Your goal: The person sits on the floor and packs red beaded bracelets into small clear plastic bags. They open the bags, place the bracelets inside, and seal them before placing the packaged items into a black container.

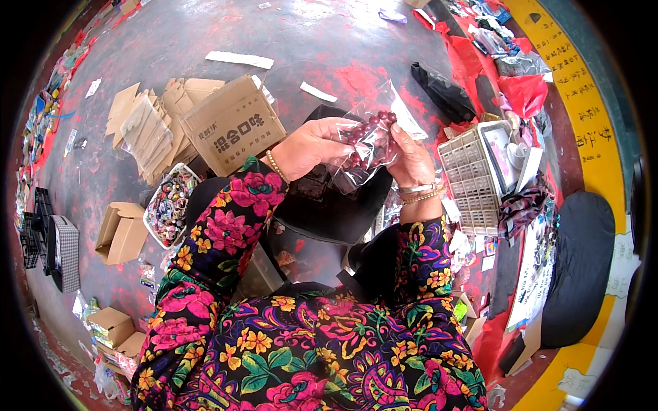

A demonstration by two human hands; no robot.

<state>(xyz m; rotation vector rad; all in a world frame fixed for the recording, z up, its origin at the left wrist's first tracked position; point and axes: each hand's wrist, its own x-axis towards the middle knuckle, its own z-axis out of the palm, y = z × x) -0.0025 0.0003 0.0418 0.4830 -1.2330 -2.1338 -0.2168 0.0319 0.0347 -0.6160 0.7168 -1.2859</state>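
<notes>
Both my hands are raised over a black, seat-like surface (336, 209), with a clear plastic bag (356, 177) between them. A string of dark red round beads (374, 126), like a bracelet, shows through the glossy film; whether all of it lies inside the bag I cannot tell. My left hand (314, 146) pinches the bag's left side, fingers closed. On the other side my right hand (412, 163) grips the bag, its thumb against the upper beads. A beaded bracelet circles my left wrist, and bangles and beads circle my right one.
Cardboard boxes (233, 125) and flattened cardboard (140, 137) lie ahead on the left. Near my left arm stands a white basket (149, 220) heaped with small colourful items. To the right is a pale plastic crate (467, 181), beside red cloth (526, 94) and a black cushion-like object (579, 267).
</notes>
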